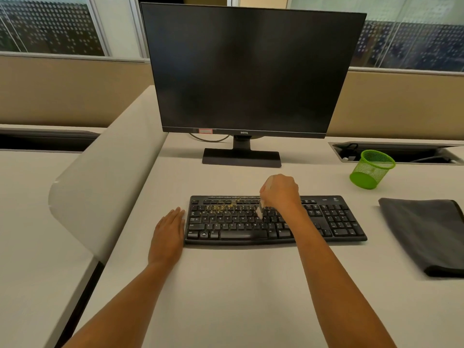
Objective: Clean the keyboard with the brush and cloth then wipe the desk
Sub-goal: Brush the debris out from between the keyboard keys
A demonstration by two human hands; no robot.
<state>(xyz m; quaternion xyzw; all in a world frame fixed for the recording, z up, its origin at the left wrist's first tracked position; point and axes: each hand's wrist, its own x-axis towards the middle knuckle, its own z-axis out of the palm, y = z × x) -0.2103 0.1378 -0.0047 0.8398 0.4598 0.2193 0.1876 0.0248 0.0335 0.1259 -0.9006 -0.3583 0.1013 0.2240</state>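
A black keyboard (pixel 334 222) lies on the pale desk (pixel 238 285) in front of the monitor. Yellowish crumbs (pixel 223 204) are scattered over its upper left keys. My right hand (pixel 282 192) hovers over the middle of the keyboard and grips a small pale brush (pixel 259 212), whose bristles point down onto the keys. My left hand (pixel 169 234) lies flat on the desk, fingers straight, touching the keyboard's left edge. A folded dark grey cloth (pixel 424 234) rests on the desk to the right of the keyboard.
A black monitor (pixel 251 71) stands on its base behind the keyboard. A green mesh pen cup (pixel 371 169) sits at the back right, beside an open cable slot (pixel 401 151). A curved white divider panel (pixel 108 172) borders the desk on the left.
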